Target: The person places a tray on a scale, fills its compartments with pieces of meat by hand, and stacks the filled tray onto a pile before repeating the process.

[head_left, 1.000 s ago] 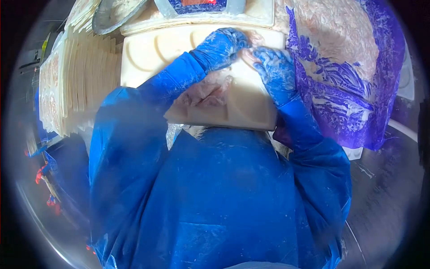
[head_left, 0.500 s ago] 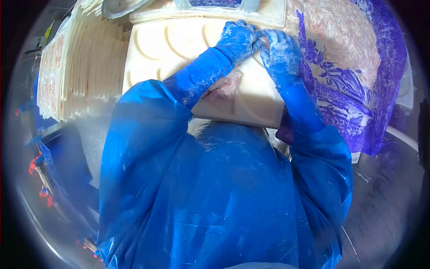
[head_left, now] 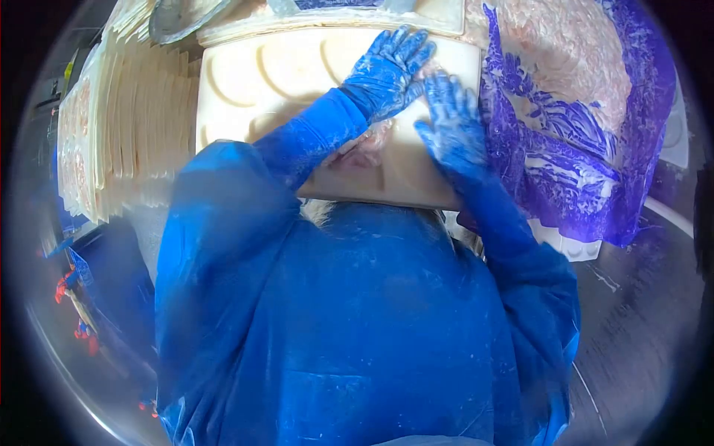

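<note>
A cream-coloured tray point(head_left: 286, 70) with curved hollows lies in front of my body. My left hand point(head_left: 387, 73), in a blue glove, is spread over its upper right part, with fingers apart. Close beside it my right hand point(head_left: 452, 123), gloved and smeared with a pale substance, lies with fingers stretched out near the tray's right edge. A bit of pale pink, meat-like material point(head_left: 429, 69) shows between the two hands, partly covered by them. Another pink piece point(head_left: 364, 149) rests on the tray below my left wrist, partly hidden by the sleeve.
A purple plastic sheet point(head_left: 573, 201) on the right bears a large mound of pale pink material point(head_left: 569, 63). Many thin cream sheets point(head_left: 141, 123) stand stacked at the left. Beyond the tray is a scale-like device point(head_left: 346, 4), with a clear rimmed container point(head_left: 182, 26) beside it.
Both hands have opened from a pinching pose close together to flat, spread fingers. My right hand has moved down slightly. The tray appears shifted a little left in the view.
</note>
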`<state>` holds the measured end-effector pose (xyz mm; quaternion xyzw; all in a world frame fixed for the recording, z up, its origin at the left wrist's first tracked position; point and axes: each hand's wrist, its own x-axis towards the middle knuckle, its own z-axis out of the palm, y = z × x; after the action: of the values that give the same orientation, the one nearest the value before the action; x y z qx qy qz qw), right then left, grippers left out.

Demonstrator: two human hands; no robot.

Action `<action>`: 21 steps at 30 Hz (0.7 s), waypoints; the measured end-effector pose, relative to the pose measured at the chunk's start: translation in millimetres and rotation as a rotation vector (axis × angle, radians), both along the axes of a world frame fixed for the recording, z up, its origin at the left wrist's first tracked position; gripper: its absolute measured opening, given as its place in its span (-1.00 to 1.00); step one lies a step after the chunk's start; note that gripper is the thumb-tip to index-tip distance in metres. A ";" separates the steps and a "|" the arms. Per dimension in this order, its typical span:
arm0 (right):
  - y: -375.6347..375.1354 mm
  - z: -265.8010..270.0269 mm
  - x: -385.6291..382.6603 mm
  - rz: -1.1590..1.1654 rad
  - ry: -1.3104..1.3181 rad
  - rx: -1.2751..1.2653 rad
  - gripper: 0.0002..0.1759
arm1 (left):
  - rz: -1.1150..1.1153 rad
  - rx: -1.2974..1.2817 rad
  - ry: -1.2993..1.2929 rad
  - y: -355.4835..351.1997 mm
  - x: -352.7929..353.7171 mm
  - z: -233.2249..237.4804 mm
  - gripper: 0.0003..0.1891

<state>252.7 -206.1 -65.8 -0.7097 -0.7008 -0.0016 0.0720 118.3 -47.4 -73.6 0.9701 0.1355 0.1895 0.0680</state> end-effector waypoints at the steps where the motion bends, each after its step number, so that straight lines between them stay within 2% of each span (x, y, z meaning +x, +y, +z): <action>1: 13.0 3.1 -2.8 -0.081 -0.141 -0.012 -0.21 | 0.090 0.000 -0.006 -2.1 2.6 -4.0 -0.27; 2: 22.0 5.9 -2.4 -0.166 -0.282 -0.027 -0.18 | 0.177 -0.001 -0.012 -4.0 6.3 -8.4 -0.28; 3: 27.6 0.2 0.0 -0.167 -0.275 -0.035 -0.18 | 0.252 -0.047 -0.029 -15.7 6.2 -4.4 -0.27; 5: 40.6 -6.0 13.0 -0.265 -0.049 0.140 -0.16 | 0.238 -0.097 -0.021 -29.4 1.0 -5.0 -0.26; 6: 31.8 -1.7 15.3 -0.271 -0.051 0.148 -0.16 | 0.222 -0.145 -0.014 -34.4 -2.9 -4.0 -0.25; 8: 5.9 7.1 24.0 0.012 0.016 -0.007 -0.13 | 0.195 -0.193 -0.006 -35.6 -23.9 16.6 -0.26; 10: 4.7 3.8 28.2 0.007 0.058 0.035 -0.12 | 0.177 -1.166 -0.436 -24.1 -51.6 53.5 -0.35; 12: 21.6 26.5 14.2 -0.083 0.086 0.251 -0.11 | 0.252 -0.880 -0.611 7.1 -89.3 46.6 -0.46; 14: 45.4 15.9 0.7 -0.017 0.051 0.218 -0.14 | 0.391 -0.912 -0.530 13.8 -127.7 60.1 -0.55; 15: 58.7 -0.2 0.1 0.024 0.010 0.176 -0.15 | 0.430 -0.802 -0.449 12.8 -141.5 69.1 -0.63; 18: 78.7 -10.4 4.2 0.102 -0.001 0.228 -0.20 | 0.464 -0.808 -0.520 -1.7 -172.0 74.7 -0.65; 20: 68.5 -1.6 7.8 -0.060 0.156 0.327 -0.21 | 0.531 -0.841 -0.599 -15.0 -177.4 73.2 -0.69; 21: 61.8 -14.9 10.4 -0.067 -0.093 0.296 -0.23 | 0.536 -0.877 -0.625 -24.6 -173.6 70.7 -0.71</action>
<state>263.1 -144.3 -80.7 -0.7133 -0.6716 -0.1402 0.1431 -55.3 -72.0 -2.9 0.6820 0.4144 0.4026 0.4484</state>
